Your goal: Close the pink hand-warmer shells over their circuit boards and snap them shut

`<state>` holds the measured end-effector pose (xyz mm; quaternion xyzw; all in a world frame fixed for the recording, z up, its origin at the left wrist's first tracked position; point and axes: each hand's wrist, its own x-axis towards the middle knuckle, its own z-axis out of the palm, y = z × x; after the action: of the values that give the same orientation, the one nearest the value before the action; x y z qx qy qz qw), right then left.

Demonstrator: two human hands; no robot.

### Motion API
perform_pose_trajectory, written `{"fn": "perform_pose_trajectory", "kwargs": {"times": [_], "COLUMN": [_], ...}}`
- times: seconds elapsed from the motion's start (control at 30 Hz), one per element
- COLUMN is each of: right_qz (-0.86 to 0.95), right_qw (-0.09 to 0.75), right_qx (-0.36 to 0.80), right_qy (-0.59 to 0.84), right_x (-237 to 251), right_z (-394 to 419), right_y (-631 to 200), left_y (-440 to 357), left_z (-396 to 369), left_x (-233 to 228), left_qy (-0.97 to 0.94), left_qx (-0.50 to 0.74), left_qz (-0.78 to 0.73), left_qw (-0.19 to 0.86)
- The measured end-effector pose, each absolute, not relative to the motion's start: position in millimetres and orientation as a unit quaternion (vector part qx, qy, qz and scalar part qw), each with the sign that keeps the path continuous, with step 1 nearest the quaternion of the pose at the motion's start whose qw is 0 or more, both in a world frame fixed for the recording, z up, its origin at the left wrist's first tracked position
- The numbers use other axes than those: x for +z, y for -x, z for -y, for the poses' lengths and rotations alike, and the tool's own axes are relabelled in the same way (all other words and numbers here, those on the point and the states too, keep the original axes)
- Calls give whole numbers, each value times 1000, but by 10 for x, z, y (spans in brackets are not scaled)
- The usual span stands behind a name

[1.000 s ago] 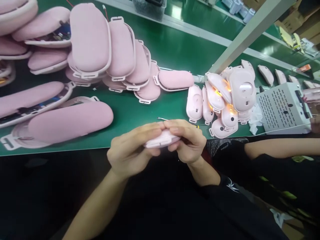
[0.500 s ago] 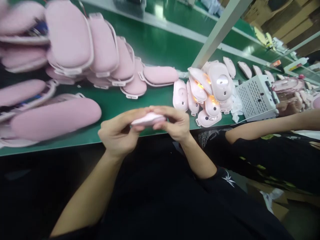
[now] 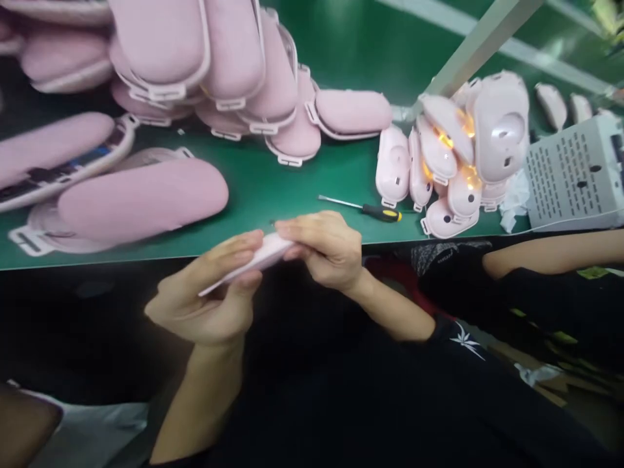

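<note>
My left hand (image 3: 207, 296) and my right hand (image 3: 324, 247) both grip one small pink plastic shell (image 3: 253, 260) just in front of the green table's near edge (image 3: 273, 195). The shell is tilted, its left end lower, and my fingers hide most of it. A yellow-handled screwdriver (image 3: 365, 208) lies on the table just beyond my right hand. Further right sits a cluster of small pink shells (image 3: 448, 162), some glowing orange inside.
Large pink padded covers (image 3: 141, 201) lie piled over the table's left and back (image 3: 234, 58). A white perforated box (image 3: 575, 172) stands at the right. Another person's forearm (image 3: 550, 253) reaches along the table edge at right. A grey metal post (image 3: 478, 45) slants up behind the cluster.
My hands with the shell have shifted left and lower; the shell now tilts down to the left. The screwdriver, hidden behind my hands before, is now in plain view.
</note>
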<state>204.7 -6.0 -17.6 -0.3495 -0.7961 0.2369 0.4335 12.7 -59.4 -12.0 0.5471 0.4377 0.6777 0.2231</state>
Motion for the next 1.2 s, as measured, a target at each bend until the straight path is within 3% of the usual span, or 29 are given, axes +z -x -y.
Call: {"fn": "perform_pose_trajectory", "kwargs": {"times": [0.13,0.27,0.33,0.4,0.47,0.57,0.67,0.93,1.13,1.2], "right_qz": [763,586,546,585,682,835,880,856,721,716], "right_qw": [473,577,596,606,563,394,312,347,495,511], "right_qx": [328,452,463,393,288,192,158,177,265,264], "right_qy": [293,347,363,370,367,333,322,340,406,396], "right_x": [-83,-143,-156,-90,34,169,133,-29,-181,-128], "right_z": [-45,-77,-123,-200,-282,-361,-373,-337,-302,-305], "right_y": [-2136,-2175,-2271,-2433,-2593,-2665,-2565,-2511,-2369,-2353], "left_y": [-31,-84,-105,-82,-29,38,45,-5,-137,-199], "left_z": [419,224,166,121,68,-31,-106,-74,89,91], "left_x": [48,254,288,279,243,155,47,-20,75,111], "left_qy": [-601,-639,-680,-726,-774,-826,-840,-809,-661,-675], "left_qx": [631,603,561,509,456,408,384,447,590,579], "left_qz": [-428,-392,-412,-443,-438,-389,-382,-380,-419,-414], "left_qw": [241,272,230,133,35,-6,28,32,198,192]}}
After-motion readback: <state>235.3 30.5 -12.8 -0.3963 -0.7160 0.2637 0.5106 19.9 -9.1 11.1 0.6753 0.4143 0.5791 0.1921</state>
